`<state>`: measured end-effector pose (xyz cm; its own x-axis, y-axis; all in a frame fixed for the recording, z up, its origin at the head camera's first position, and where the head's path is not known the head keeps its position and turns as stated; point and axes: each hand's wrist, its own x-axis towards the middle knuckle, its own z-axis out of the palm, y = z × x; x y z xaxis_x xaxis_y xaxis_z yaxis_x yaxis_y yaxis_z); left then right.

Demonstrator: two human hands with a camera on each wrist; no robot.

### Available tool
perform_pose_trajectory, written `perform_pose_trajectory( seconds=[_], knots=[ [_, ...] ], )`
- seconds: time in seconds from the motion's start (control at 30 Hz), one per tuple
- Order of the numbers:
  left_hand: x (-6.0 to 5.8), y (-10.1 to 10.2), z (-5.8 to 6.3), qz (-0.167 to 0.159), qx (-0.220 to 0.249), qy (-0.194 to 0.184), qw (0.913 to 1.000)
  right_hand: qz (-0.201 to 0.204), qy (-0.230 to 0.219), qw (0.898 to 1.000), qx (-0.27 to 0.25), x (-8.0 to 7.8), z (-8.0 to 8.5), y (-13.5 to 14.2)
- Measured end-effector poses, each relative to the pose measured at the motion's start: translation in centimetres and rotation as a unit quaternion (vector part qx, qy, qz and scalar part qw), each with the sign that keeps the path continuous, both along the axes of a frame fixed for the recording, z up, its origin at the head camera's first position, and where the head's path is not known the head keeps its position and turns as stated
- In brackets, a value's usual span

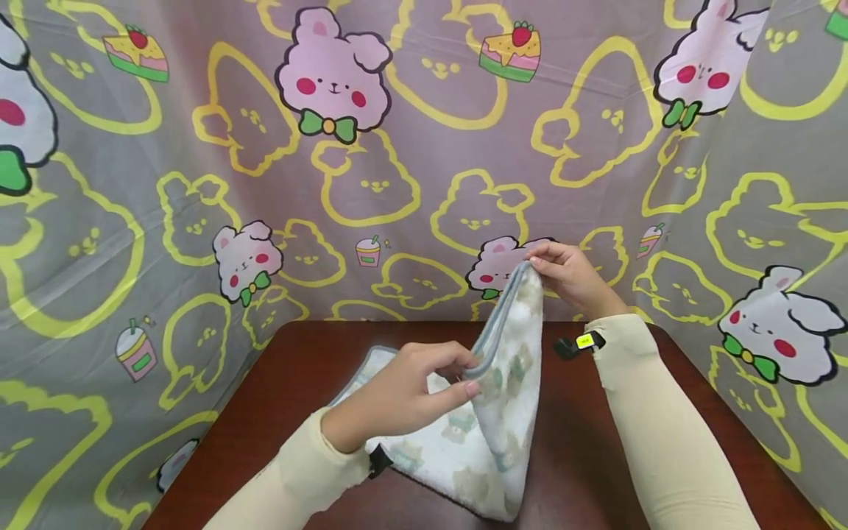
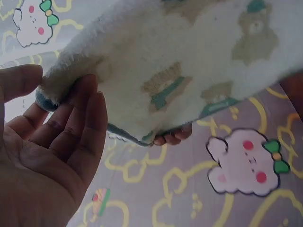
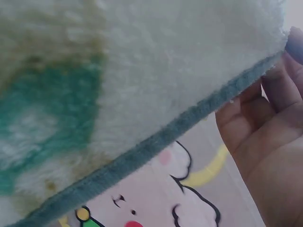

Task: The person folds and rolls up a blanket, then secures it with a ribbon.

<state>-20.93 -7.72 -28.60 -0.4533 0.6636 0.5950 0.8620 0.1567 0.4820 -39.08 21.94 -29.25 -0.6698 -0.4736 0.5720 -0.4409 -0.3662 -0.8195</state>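
A fluffy white towel (image 1: 520,353) with bear prints and a grey-blue trimmed edge is partly lifted off the table. My right hand (image 1: 575,276) pinches its raised upper corner between thumb and fingers. Lower and to the left, my left hand (image 1: 424,386) grips the trimmed edge, thumb on the near side. The rest of the towel lies on the tabletop beneath and behind the left hand. In the left wrist view the towel (image 2: 142,90) stretches between both hands. The right wrist view has the towel's trim (image 3: 156,144) running up to the right hand (image 3: 270,118).
A dark reddish-brown table (image 1: 583,442) carries the towel. A patterned curtain (image 1: 411,147) with cartoon rabbits hangs behind the table and along both sides. Each sleeve cuff bears a black strap, the right strap (image 1: 579,343) with a yellow label.
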Motion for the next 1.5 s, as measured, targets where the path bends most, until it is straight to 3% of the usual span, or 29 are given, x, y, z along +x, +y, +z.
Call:
perform_pose_trajectory(
  seconds=[0.13, 0.27, 0.4, 0.53, 0.77, 1.0, 1.13, 1.3, 1.5],
  knots=[
    [-0.2, -2.0, -0.6, 0.048, -0.012, -0.005, 0.9988, -0.049, -0.005, 0.997, 0.064, -0.7, -0.4, -1.9],
    [-0.6, -3.9, -1.6, 0.091, -0.024, -0.008, 0.9955, -0.095, -0.013, 0.987, 0.128, -1.2, -1.1, -3.6],
    [-0.7, -5.4, -2.8, 0.122, -0.032, -0.016, 0.9919, -0.112, -0.012, 0.978, 0.174, -1.6, -1.8, -5.2],
    [-0.6, -6.4, -3.6, 0.159, -0.039, -0.040, 0.9857, -0.101, -0.029, 0.977, 0.186, -2.0, -2.5, -6.7],
    [-0.5, -8.1, -4.2, 0.215, -0.032, -0.114, 0.9694, -0.113, -0.058, 0.973, 0.191, -2.4, -3.2, -9.6],
    [-1.3, -10.4, -5.5, 0.241, -0.019, -0.201, 0.9494, -0.111, -0.080, 0.973, 0.188, -2.6, -4.2, -12.6],
    [-1.8, -11.5, -6.6, 0.248, -0.022, -0.208, 0.9461, -0.102, -0.099, 0.973, 0.180, -2.9, -5.3, -13.8],
    [-2.0, -12.7, -7.9, 0.263, -0.043, -0.214, 0.9397, -0.096, -0.090, 0.974, 0.185, -3.1, -7.0, -15.0],
    [-2.3, -13.6, -9.0, 0.257, -0.037, -0.252, 0.9323, -0.103, -0.085, 0.973, 0.190, -3.3, -8.7, -16.6]
  ],
)
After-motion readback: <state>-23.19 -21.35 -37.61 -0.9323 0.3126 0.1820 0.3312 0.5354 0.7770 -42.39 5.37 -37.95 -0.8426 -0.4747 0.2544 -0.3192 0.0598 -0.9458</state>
